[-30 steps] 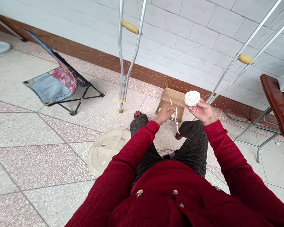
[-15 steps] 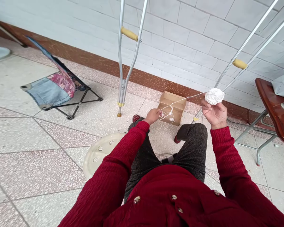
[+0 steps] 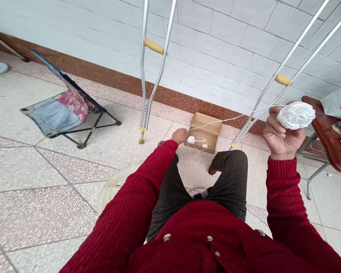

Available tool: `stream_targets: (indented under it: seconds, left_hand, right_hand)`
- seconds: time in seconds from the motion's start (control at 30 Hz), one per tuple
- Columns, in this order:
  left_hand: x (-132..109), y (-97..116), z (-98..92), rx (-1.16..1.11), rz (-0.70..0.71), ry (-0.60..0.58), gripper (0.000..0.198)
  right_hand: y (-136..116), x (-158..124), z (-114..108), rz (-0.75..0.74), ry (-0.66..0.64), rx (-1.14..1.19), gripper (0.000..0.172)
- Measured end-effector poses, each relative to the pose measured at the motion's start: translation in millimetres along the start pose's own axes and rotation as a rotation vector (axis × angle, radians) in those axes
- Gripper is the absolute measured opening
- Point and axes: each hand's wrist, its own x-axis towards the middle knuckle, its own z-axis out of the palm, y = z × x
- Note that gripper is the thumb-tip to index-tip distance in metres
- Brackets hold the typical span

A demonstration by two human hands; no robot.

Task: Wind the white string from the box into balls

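My right hand (image 3: 284,134) holds up a large ball of white yarn (image 3: 296,115), its fingers wrapped round the near side. From the ball a strand of yarn (image 3: 235,118) runs leftward to my left hand (image 3: 179,135), which is closed on it in front of my left knee. Just right of that hand is a small white ball of yarn (image 3: 191,140). Another small white wad (image 3: 205,146) and loose loops of yarn show against the open cardboard box (image 3: 207,131) on the floor.
Two metal crutches (image 3: 144,110) (image 3: 246,129) lean against the tiled wall. A folding chair (image 3: 59,110) stands at left. A brown table (image 3: 324,129) with a bag and other items is at right. A pale round plastic stool (image 3: 110,189) lies partly behind my left arm.
My right hand has moved right and up with the large ball, stretching the strand longer. My left hand has shifted slightly left, and the loose loops now hang lower across the box.
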Motion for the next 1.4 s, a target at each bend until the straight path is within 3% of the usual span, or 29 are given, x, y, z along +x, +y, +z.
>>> stream_targets:
  seconds: [0.2, 0.3, 0.4, 0.53, 0.73, 0.8, 0.93, 1.17, 1.3, 1.4]
  left_hand:
    - [-11, 32, 23.2, -0.104, 0.180, -0.044, 0.045]
    - [-19, 51, 31.1, -0.290, 0.286, -0.051, 0.050]
    - [-27, 67, 34.1, -0.524, 0.366, -0.081, 0.053]
    - [-37, 78, 40.0, -0.591, 0.390, -0.161, 0.057]
    - [-58, 65, 64.1, -0.490, 0.439, -0.295, 0.028]
    - [-65, 55, 69.3, -0.476, 0.434, -0.318, 0.029]
    - [-70, 31, 65.1, -0.284, 0.452, -0.226, 0.038]
    - [-70, -2, 55.8, -0.048, 0.323, -0.189, 0.026]
    - [-65, 1, 51.0, -0.060, 0.283, -0.146, 0.020]
    - [-56, 25, 33.9, -0.164, 0.317, -0.074, 0.044]
  right_hand:
    - [50, 16, 7, 0.188, 0.089, -0.123, 0.054]
    - [69, 24, 10, 0.257, 0.073, -0.113, 0.049]
    - [73, 30, 18, 0.287, 0.016, -0.132, 0.045]
    - [71, 35, 29, 0.285, -0.068, -0.183, 0.045]
    - [62, 45, 25, 0.211, -0.059, -0.247, 0.045]
    - [57, 49, 19, 0.159, -0.027, -0.250, 0.044]
    - [51, 50, 12, 0.118, 0.035, -0.206, 0.043]
    - [45, 44, 14, 0.071, 0.050, -0.154, 0.046]
    - [51, 44, 16, 0.152, 0.017, -0.138, 0.045]
    - [61, 41, 18, 0.198, 0.009, -0.178, 0.042]
